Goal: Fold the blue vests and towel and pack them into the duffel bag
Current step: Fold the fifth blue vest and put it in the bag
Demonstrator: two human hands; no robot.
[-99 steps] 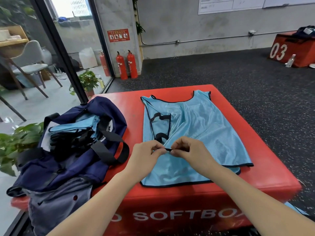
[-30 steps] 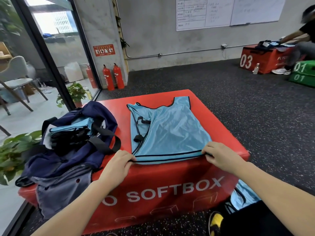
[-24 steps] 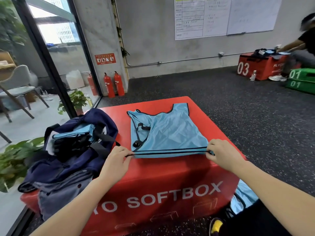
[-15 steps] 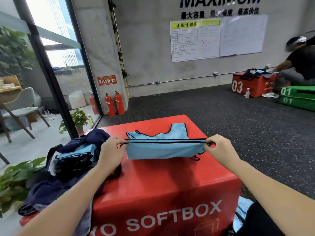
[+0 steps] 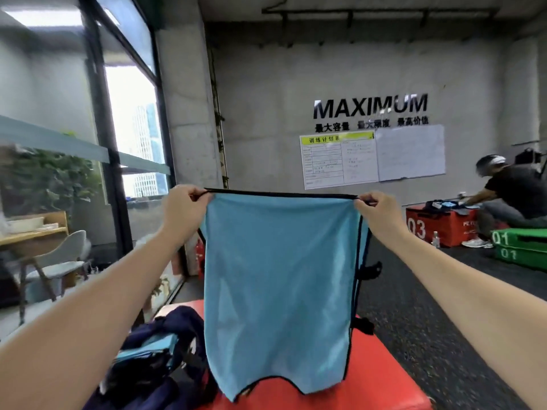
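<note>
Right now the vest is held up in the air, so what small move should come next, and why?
Probably lower the vest back toward the red box and lay it flat. Both hands, left and right, pinch its top hem corners, and it hangs free and unfolded, its bottom edge just above the box. The bag sits open beside it, but the vest looks too wide to pack yet.

The hanging blue vest point(image 5: 278, 279) blocks most of the red box's point(image 5: 381, 374) top, so only its right edge and a strip near the left show. The duffel bag point(image 5: 165, 350) is cut off by the bottom edge, and what's packed inside is too blurry to make out beyond some light blue fabric. Both forearms run out of frame. The fingertips of the left hand point(image 5: 183, 207) and right hand point(image 5: 377, 211) are tucked behind the vest's hem. The wall chart's point(image 5: 337, 161) text is too small to read.
</note>
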